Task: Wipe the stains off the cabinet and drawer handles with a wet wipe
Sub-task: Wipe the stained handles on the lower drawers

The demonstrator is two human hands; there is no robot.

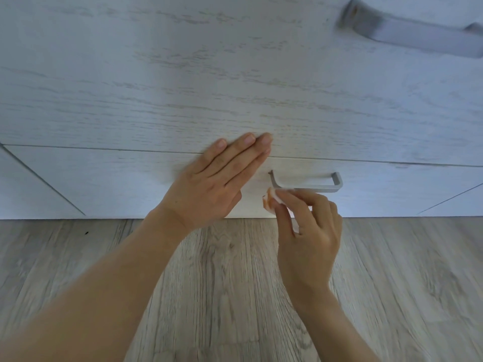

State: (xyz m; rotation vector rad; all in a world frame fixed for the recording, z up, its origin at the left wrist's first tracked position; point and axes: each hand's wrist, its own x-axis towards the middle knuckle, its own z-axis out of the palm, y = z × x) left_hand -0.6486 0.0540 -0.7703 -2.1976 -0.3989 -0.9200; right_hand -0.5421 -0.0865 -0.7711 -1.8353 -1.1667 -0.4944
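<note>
The right hand (308, 220) pinches a folded wet wipe (271, 199), orange-stained along its edge, and holds it against the left end of the lower drawer handle (308, 182). The left hand (217, 181) lies flat with straight fingers on the drawer front (130, 178), holding nothing, just left of the handle. The handle's long axis runs left to right; its unwiped length extends rightward from the wipe, so the right hand is the nearer and better placed. A second handle (413, 30), blurred, sits well apart at upper right. Judgement: wiping of the lower handle is in hand; a rightward stroke along the bar is indicated.
</note>
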